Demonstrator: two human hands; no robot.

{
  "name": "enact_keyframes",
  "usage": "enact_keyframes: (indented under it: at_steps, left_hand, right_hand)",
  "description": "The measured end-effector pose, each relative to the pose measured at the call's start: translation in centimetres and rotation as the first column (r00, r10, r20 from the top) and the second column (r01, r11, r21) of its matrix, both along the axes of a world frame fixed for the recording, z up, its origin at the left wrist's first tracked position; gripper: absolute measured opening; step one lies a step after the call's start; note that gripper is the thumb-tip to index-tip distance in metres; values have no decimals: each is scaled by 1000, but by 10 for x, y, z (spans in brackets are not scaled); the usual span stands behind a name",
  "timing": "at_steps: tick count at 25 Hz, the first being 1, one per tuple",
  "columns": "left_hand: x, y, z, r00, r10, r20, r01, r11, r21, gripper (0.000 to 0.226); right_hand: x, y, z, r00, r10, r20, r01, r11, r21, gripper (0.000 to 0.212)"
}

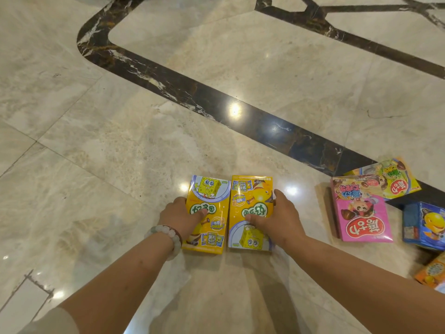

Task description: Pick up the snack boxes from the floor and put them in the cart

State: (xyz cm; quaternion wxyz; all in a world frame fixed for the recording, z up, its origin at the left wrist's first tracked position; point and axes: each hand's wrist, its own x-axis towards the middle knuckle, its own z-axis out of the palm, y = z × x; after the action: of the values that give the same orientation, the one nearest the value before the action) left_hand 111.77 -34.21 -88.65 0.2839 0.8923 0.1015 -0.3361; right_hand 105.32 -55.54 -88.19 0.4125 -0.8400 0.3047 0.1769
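Two yellow snack boxes lie side by side, long edges touching, on the marble floor (pixel 120 153) at lower centre of the frame. The left yellow box (pixel 212 227) shows a cartoon sponge character at its far end and green Chinese characters in a white-edged oval at mid-face. The right yellow box (pixel 245 201) carries the same print turned the other way, with the sponge character at its near end. The left hand (pixel 180 219) grips the left box, thumb across the green logo, remaining fingers wrapped round the outer edge. The right hand (pixel 277 220) grips the right box likewise, thumb on the face, fingers over the outer edge. A bracelet (pixel 172 237) of pale and dark beads sits on the left wrist. At right of the frame, a pink box (pixel 361 222) with a red oval bearing white Chinese characters lies flat, overlapping a yellow-green box (pixel 395 179) with a similar red oval. A blue box (pixel 426 225) and an orange box (pixel 433 271) lie at the right edge. A dark marble band (pixel 216 102) crosses the floor diagonally beyond the boxes.
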Motion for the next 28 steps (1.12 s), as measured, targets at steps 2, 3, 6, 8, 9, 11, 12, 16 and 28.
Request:
enact_keyframes:
  at_steps: [2,3,6,8,9,11,12,16,28]
  left_hand:
    - [0,-2,2,997,73,22,-73,997,-30,54]
    - [1,-2,3,991,128,27,-126,990,-56,52]
    - [5,-3,7,959,282,20,-274,943,-187,51]
    - [8,0,8,930,356,-87,-366,884,-291,57]
    - [9,2,6,921,360,-146,-389,864,-321,56]
    - [11,2,3,907,346,-239,-417,819,-395,33]
    - [11,2,2,895,348,-278,-440,788,-431,22]
    - [13,2,20,872,346,-346,-486,698,-527,53]
    - [61,2,440,959,255,-126,-256,578,-775,58]
  right_hand:
    - [-3,2,-4,998,-51,32,48,995,87,74]
    - [-3,3,-3,993,-106,46,98,983,157,73]
    - [1,3,-2,947,-319,27,292,895,336,75]
    - [6,0,-2,894,-441,-78,422,770,479,65]
    - [8,-3,-2,882,-457,-118,442,712,546,50]
    - [12,-5,-4,879,-453,-147,436,643,630,25]
    - [13,-5,-4,881,-452,-144,426,622,656,28]
    - [18,-5,12,903,-419,-90,368,649,666,54]
    - [57,-25,400,896,-416,155,202,692,693,44]
